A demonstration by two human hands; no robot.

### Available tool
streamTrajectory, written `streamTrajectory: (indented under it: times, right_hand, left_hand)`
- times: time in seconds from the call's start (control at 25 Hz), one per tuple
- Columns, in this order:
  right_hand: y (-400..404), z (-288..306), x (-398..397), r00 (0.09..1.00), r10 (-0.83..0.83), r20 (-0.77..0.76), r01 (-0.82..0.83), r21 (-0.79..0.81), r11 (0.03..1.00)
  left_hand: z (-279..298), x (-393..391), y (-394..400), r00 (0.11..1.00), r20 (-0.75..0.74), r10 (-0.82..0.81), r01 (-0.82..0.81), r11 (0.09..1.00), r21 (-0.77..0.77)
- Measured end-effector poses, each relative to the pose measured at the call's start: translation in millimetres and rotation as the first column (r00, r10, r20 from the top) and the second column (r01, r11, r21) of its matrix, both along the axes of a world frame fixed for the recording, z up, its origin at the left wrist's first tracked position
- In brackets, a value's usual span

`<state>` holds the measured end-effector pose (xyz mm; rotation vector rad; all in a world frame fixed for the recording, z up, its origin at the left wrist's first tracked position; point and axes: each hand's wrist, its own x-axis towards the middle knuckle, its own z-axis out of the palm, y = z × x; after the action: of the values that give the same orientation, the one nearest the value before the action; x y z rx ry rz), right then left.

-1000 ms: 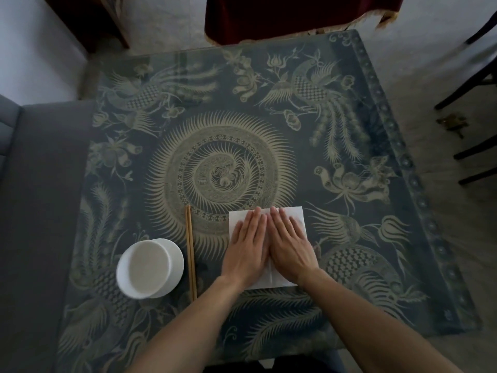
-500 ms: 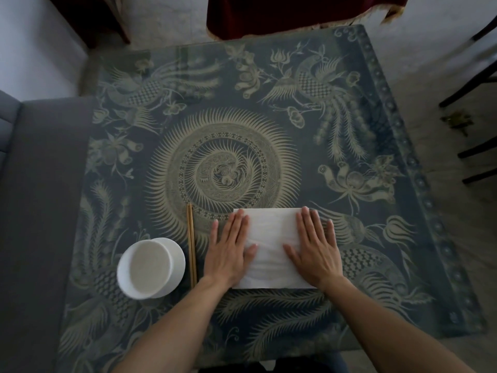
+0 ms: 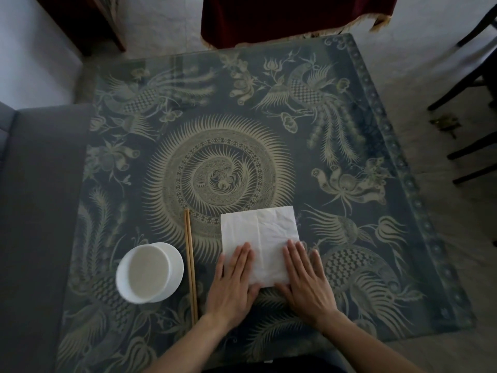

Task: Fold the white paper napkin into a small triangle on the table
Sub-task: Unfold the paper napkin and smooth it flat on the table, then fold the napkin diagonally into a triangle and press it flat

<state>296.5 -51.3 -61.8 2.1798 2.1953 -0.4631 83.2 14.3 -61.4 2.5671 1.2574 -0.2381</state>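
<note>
My hands have slid down from the sides of the napkin [image 3: 259, 238] to its near corners, so most of the sheet now lies bare, where half a second ago my palms flanked its middle. My left hand [image 3: 233, 285] lies flat with fingers straight and together on the near left corner; my right hand [image 3: 305, 278] lies flat the same way on the near right corner, some fingers spilling off onto the table [image 3: 376, 305]. Neither grips anything. The napkin lies flat as a square just right of the chopsticks [image 3: 191, 265], with the bowl [image 3: 149, 273] on the far side of them. A crease runs down its middle. To fold well, I judge I should pin one corner, lift the other, and carry it across to the opposite far corner, matching edges before pressing the diagonal.
</note>
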Motion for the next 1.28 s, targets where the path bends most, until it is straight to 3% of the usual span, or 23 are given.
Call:
streamTrajectory:
  times: [0.24,0.48,0.64,0.76,0.96,1.16,1.28]
  right_hand:
    - [-5,7,13,0.995,-0.089,0.034,0.09,-0.046,0.995]
    - [-4,12,16,0.994,-0.102,0.036,0.104,-0.038,0.994]
    - [0,20,14,0.997,0.062,0.034,-0.062,-0.001,0.998]
    - [3,24,0,0.984,0.177,0.035,-0.178,0.011,0.984]
    - [4,26,-6,0.983,0.182,-0.021,-0.183,-0.032,0.983]
    - [7,27,-4,0.983,0.171,-0.071,-0.174,-0.039,0.984]
    - [7,26,-2,0.983,0.173,-0.063,-0.175,-0.031,0.984]
  left_hand:
    - [12,-30,10,0.997,-0.064,0.051,-0.051,0.999,0.01]
    - [12,-29,16,0.999,0.035,0.029,-0.029,1.0,-0.006]
    - [29,9,74,0.977,0.188,-0.098,0.082,0.993,0.09]
    - [50,67,127,0.947,0.263,-0.185,0.182,0.983,0.038]
    - [59,145,162,0.974,0.131,-0.183,0.204,0.963,-0.178]
    - [51,157,159,0.97,0.036,-0.241,0.244,0.964,-0.105]
    - [50,158,161,0.977,0.03,-0.211,0.213,0.967,-0.141]
